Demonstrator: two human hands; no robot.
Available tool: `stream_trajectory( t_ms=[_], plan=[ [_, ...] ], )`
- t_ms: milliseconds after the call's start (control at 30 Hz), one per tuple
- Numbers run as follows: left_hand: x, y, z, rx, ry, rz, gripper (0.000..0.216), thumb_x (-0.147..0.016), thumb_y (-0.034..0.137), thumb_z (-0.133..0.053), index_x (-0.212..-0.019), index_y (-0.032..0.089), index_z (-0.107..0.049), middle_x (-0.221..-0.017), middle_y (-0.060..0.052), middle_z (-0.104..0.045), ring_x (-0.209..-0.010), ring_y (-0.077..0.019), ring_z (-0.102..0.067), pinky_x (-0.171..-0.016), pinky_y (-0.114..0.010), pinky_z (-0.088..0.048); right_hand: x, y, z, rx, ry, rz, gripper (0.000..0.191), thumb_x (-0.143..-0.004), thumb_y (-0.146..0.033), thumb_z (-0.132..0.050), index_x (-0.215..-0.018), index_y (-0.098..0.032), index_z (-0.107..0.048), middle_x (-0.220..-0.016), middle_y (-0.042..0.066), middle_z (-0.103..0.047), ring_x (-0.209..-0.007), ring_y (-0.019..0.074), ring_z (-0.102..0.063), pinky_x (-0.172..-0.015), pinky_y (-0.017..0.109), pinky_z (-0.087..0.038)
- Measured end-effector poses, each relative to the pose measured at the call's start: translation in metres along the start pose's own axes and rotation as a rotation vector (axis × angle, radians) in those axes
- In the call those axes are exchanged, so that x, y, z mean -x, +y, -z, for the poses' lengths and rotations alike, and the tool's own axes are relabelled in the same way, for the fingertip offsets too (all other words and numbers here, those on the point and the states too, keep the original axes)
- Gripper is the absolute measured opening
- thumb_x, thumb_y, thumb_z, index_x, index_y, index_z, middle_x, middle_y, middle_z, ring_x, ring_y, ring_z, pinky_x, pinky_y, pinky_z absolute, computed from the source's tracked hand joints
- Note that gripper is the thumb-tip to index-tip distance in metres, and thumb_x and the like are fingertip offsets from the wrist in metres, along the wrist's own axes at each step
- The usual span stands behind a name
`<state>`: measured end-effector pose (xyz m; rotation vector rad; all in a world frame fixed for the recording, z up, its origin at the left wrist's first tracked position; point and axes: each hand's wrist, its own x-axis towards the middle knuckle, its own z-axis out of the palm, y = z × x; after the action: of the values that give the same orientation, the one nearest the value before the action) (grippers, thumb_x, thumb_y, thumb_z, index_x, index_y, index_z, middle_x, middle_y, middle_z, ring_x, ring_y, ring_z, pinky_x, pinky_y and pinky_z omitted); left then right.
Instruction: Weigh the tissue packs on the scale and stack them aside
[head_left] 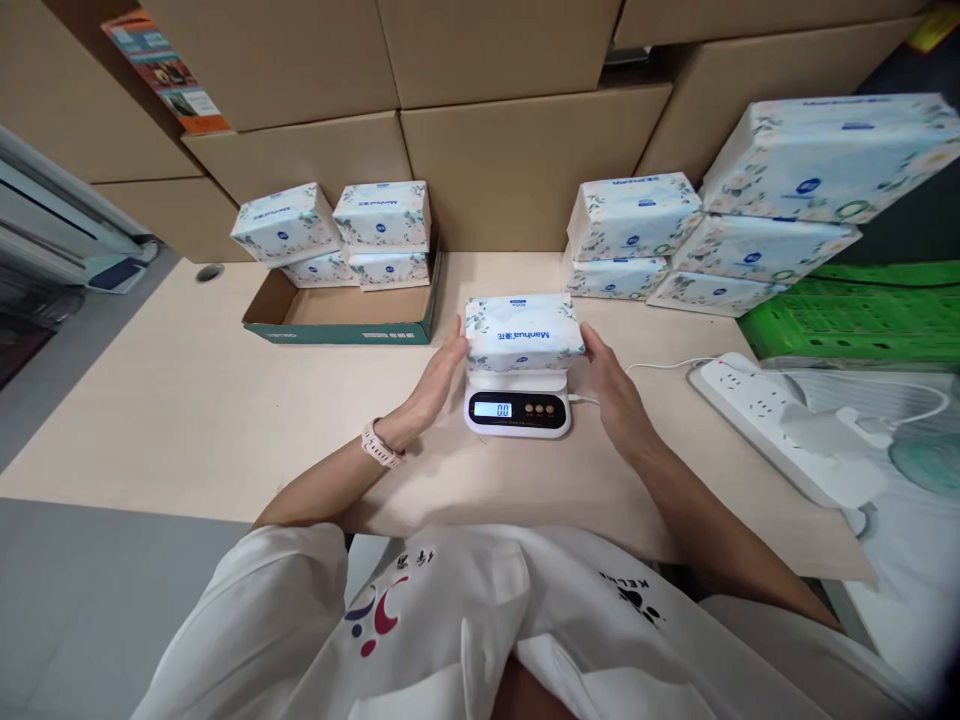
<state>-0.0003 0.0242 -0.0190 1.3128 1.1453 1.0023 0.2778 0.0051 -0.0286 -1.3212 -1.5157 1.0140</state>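
Observation:
Between my two hands is a pack of tissues [523, 334], white and pale blue with a leaf print and the word Manhua upside down to me. My left hand [441, 376] presses its left side with fingers fairly straight, and my right hand [611, 385] grips the right end. Right below it is a white kitchen scale [517, 432] whose lit display reads 0.0. Whether the pack rests on the scale's plate or hangs just over it, I cannot tell.
At the back left, several tissue packs [386, 215] are stacked in a shallow green-sided carton [337, 332]. More packs [634, 220] are piled at the back right. Cardboard boxes [517, 180] wall off the rear. A power strip [780, 420] and green crate [855, 315] lie right.

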Motion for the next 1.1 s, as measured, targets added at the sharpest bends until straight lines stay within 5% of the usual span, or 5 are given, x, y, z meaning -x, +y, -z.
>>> stream_trajectory(
  t_ms=[133,267,400,633,1100],
  plan=[
    [0.002,-0.023,0.009,0.114,0.144,0.118,0.089,-0.103,0.079,-0.038,-0.176,0.030,-0.026,-0.187,-0.001,-0.015,-0.175,-0.0270,-0.013,-0.145,-0.046,-0.014,0.002,0.016,0.011,0.117,0.134,-0.009,0.084,-0.100,-0.086,-0.033,-0.159,-0.031,-0.058,-0.161,0.011,-0.064,-0.150,0.0332,-0.061,-0.133,0.064,-0.039],
    [0.002,-0.033,0.012,0.182,0.191,0.119,0.085,-0.105,0.072,-0.038,-0.172,0.021,-0.033,-0.183,-0.010,-0.031,-0.173,-0.0280,-0.026,-0.144,-0.046,-0.021,0.001,0.022,0.020,0.412,0.090,0.035,0.087,-0.104,-0.082,-0.020,-0.148,-0.025,-0.069,-0.129,0.015,-0.082,-0.135,0.0364,-0.071,-0.128,0.072,-0.036],
    [0.001,-0.034,0.012,0.187,0.197,0.109,0.077,-0.106,0.066,-0.040,-0.168,0.020,-0.041,-0.181,-0.010,-0.035,-0.171,-0.0264,-0.030,-0.143,-0.043,-0.023,0.000,0.023,0.021,0.570,0.049,0.055,0.087,-0.106,-0.076,-0.016,-0.147,-0.022,-0.070,-0.113,0.016,-0.084,-0.128,0.0376,-0.073,-0.128,0.073,-0.031],
    [0.001,-0.037,0.014,0.199,0.204,0.099,0.065,-0.106,0.055,-0.052,-0.161,0.019,-0.051,-0.178,-0.010,-0.043,-0.170,-0.0283,-0.034,-0.143,-0.044,-0.025,0.002,0.019,0.022,0.683,-0.008,0.037,0.086,-0.109,-0.069,-0.010,-0.154,-0.017,-0.064,-0.117,0.017,-0.083,-0.126,0.0367,-0.072,-0.127,0.071,-0.033],
    [-0.002,-0.055,0.022,0.175,0.179,0.036,0.062,-0.102,0.063,-0.061,-0.149,0.023,-0.063,-0.171,-0.009,-0.054,-0.167,-0.0328,-0.039,-0.142,-0.051,-0.028,0.003,0.023,0.019,0.773,0.005,0.096,0.072,-0.113,-0.056,-0.016,-0.151,-0.018,-0.065,-0.126,0.016,-0.083,-0.126,0.0349,-0.074,-0.126,0.069,-0.038]
  ],
)
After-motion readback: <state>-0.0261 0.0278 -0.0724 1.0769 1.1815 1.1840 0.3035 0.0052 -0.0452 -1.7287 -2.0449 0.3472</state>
